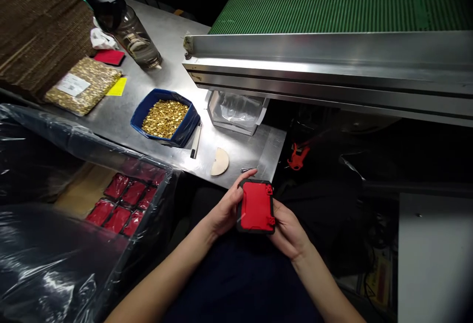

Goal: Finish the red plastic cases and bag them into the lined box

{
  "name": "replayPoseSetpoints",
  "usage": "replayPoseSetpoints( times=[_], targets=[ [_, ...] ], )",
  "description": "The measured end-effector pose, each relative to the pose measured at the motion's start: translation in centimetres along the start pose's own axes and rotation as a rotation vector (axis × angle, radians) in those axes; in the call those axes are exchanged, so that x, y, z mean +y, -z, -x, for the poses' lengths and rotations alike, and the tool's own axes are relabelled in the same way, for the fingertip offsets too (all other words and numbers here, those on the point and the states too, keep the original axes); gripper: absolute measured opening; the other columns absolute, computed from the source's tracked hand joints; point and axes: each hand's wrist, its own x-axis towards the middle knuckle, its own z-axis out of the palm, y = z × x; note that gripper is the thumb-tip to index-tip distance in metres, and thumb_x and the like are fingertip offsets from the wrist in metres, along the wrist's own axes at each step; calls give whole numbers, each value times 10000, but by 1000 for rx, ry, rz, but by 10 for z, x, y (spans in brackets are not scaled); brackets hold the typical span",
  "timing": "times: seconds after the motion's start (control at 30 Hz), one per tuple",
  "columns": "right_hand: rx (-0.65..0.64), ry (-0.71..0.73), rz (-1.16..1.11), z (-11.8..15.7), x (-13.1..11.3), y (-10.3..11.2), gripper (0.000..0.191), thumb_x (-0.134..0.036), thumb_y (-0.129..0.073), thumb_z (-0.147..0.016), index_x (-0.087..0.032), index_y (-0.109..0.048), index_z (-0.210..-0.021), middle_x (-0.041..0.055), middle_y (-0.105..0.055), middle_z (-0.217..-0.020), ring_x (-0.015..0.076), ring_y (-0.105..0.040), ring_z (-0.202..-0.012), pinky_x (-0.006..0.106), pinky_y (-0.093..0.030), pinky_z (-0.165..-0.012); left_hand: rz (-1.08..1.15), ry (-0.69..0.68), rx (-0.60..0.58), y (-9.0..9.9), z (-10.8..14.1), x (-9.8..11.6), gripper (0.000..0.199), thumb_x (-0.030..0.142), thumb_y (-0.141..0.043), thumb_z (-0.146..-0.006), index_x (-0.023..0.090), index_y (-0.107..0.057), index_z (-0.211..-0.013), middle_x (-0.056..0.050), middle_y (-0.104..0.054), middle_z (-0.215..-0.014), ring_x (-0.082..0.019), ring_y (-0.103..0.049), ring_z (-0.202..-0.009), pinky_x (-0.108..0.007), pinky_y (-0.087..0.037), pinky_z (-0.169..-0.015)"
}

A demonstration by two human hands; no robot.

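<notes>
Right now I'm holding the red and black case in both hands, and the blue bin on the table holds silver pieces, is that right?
Not quite: in the head view, the pieces in the blue bin on the table are gold-coloured, not silver. Your left hand and right hand hold the red and black case.

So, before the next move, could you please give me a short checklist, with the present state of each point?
1. Case supported by left fingers and right fingers: ok, one on each side.
2. One hand free: not ok, both are on the case.
3. Inside of the case: cannot tell, only its outside shows.
4. Knife away from the fingers: ok, beside the tray.
5. Bottle standing on the table: ok.
</notes>
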Motion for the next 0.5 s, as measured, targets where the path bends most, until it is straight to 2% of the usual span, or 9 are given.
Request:
replayPoseSetpoints(
  times=[0.07, 0.13, 0.2, 0.27, 0.33, 0.4, 0.5],
  targets=[
    [-33, 1, 259, -1, -3, 7, 354, -481, -659, -985, -184, -731, -1162, 37, -768, -873, 132, -673, -636, 238, -544, -598, 73, 29, 28, 0, 2, -5, 772, 631, -688, -879, 237, -481, -1510, -161, -685, -1342, -353, -664, -1211, -463, -532, -1007],
    [-48, 53, 661, -6, -10, 14, 506, -594, -480, -1039, -160, -739, -1061, 41, -733, -776, 132, -632, -578, 237, -511, -552, 139, 21, 62, 2, 6, -8, 732, 617, -688, -885, 208, -524, -1470, -167, -700, -1314, -332, -688, -1162, -433, -558, -964],
    [-3, 146, 984, -14, -18, 18, 582, -618, -377, -1054, -157, -727, -995, 57, -728, -783, 158, -654, -620, 264, -530, -588, 182, -35, 110, 5, 14, -9, 701, 578, -715, -885, 200, -545, -1450, -159, -705, -1313, -313, -695, -1150, -413, -567, -965],
    [87, 229, 1141, -26, -26, 15, 488, -565, -404, -1058, -182, -703, -1023, 66, -745, -872, 187, -689, -714, 292, -547, -659, 207, -93, 145, 8, 24, -7, 687, 566, -725, -887, 199, -556, -1442, -155, -693, -1340, -320, -696, -1153, -430, -575, -970],
    [154, 302, 1251, -44, -30, 1, 335, -468, -459, -1059, -217, -681, -1066, 64, -751, -979, 210, -706, -847, 318, -544, -772, 225, -107, 153, 11, 34, -4, 688, 600, -714, -888, 196, -575, -1427, -156, -676, -1372, -343, -698, -1150, -464, -591, -955],
    [180, 361, 1388, -65, -29, -23, 238, -386, -486, -1060, -235, -669, -1072, 72, -739, -1065, 238, -694, -996, 353, -516, -901, 246, -110, 165, 14, 45, 0, 688, 640, -700, -882, 193, -605, -1397, -151, -673, -1381, -349, -706, -1134, -477, -604, -942],
    [217, 383, 1570, -103, -20, -64, 239, -395, -563, -1035, -194, -633, -1142, 153, -688, -1194, 314, -640, -1157, 423, -486, -992, 259, -160, 233, 17, 58, 7, 690, 682, -674, -877, 177, -644, -1347, -144, -687, -1366, -319, -725, -1088, -440, -617, -930]
  ],
)
